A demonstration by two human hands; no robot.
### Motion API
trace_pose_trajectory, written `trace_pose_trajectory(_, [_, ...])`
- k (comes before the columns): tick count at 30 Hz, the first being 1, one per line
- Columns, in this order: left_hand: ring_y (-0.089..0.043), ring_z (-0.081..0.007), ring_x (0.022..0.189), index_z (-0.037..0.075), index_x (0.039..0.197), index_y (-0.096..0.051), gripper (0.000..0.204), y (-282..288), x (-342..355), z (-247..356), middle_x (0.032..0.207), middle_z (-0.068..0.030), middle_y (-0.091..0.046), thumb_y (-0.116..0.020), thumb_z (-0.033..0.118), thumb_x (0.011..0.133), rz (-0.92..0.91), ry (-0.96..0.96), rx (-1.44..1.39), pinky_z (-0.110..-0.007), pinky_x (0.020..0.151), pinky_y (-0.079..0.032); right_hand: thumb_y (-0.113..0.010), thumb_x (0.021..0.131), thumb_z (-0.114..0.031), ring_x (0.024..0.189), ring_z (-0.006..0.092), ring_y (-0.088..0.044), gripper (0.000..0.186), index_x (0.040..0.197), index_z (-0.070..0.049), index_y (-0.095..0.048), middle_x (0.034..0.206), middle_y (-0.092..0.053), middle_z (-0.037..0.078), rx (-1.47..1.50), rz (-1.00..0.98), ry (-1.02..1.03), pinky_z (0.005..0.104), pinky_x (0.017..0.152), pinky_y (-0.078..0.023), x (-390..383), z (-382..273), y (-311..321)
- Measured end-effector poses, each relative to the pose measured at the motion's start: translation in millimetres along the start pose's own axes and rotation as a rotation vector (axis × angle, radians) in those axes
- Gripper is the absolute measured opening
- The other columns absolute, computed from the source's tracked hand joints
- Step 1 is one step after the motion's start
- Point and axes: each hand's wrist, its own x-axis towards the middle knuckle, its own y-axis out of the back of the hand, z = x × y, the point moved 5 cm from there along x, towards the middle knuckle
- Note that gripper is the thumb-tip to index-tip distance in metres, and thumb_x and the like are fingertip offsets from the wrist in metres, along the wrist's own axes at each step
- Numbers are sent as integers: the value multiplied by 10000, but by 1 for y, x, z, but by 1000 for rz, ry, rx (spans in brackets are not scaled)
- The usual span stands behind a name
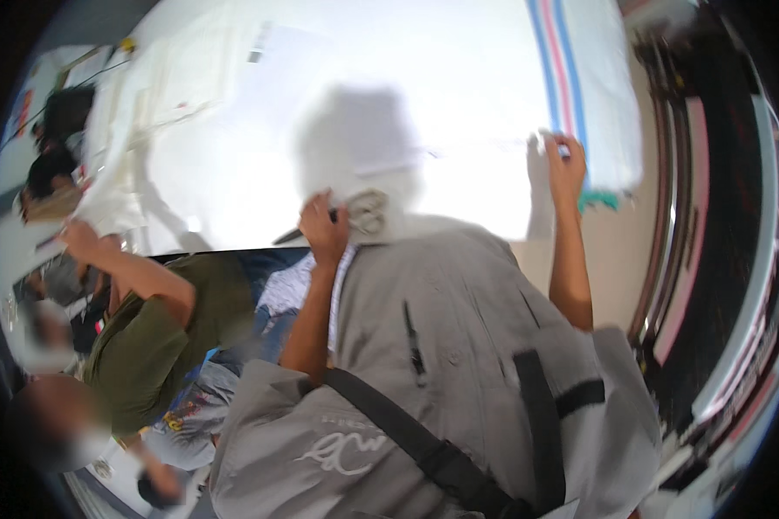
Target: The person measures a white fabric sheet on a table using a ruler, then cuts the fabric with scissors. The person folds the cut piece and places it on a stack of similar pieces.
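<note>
White cloth or sheeting (476,78) covers the table, with a blue-and-pink striped band (552,52) and green fringe (599,201) at the right. My left hand (325,227) is closed on a dark slender object (287,236) at the near edge, beside a beige looped item (368,212) that I cannot make out clearly. Over on the striped band, my right hand (566,164) has its fingers closed near a small, unclear light bit; what it holds is too small to name. A paler rectangular sheet (376,130) lies under my head's shadow.
A person in olive green (147,355) stands close at my left, a hand (80,240) at the table's left end. Other people (52,173) are farther left and behind. Long rolls or boards (692,225) line the right side beside a beige floor strip (623,259).
</note>
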Motion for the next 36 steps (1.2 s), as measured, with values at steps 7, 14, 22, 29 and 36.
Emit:
trace_pose_trajectory(7, [-523,-360,1285,86,1222,-645,444,-14,-21,-55,1302,-123,-589,-791,358,903,-236,30,-134,-534,1077,-371,-698,1010,-159,747,114,-539,147,1089,-38,-725,909,-656,24,123,-312,110,281,666,-450,-79,-94,-95])
trace_pose_trajectory(14, [-557,-291,1185,83,1122,-637,356,-19,-23,-56,1196,-83,-597,-750,367,939,-72,-156,-165,-468,1025,-410,-712,924,-54,865,261,-654,257,1179,-30,-693,1025,-676,116,168,-854,506,378,764,-540,-175,-218,-176])
trace_pose_trajectory(22, [-611,-283,914,108,929,-645,142,-18,-4,-50,914,-85,-617,-626,246,956,-56,-423,-59,-428,806,-482,-674,938,-102,1095,411,-641,420,1347,-36,-608,1253,-635,215,-178,-896,731,512,938,-529,-233,-228,-224])
trace_pose_trajectory(29, [-627,-280,853,111,922,-654,101,-18,10,-55,850,-69,-620,-644,182,992,-81,-379,-97,-451,747,-473,-673,867,-52,1179,375,-618,519,1372,-11,-560,1371,-569,235,-265,-884,700,506,973,-526,-243,-236,-211])
trace_pose_trajectory(36, [-669,-266,953,107,966,-684,203,11,42,-17,951,-82,-703,-564,236,1066,-345,-393,-30,-474,830,-483,-666,887,-49,1116,369,-651,540,1409,-22,-529,1208,-650,214,-258,-852,603,479,961,-531,-242,-228,-181])
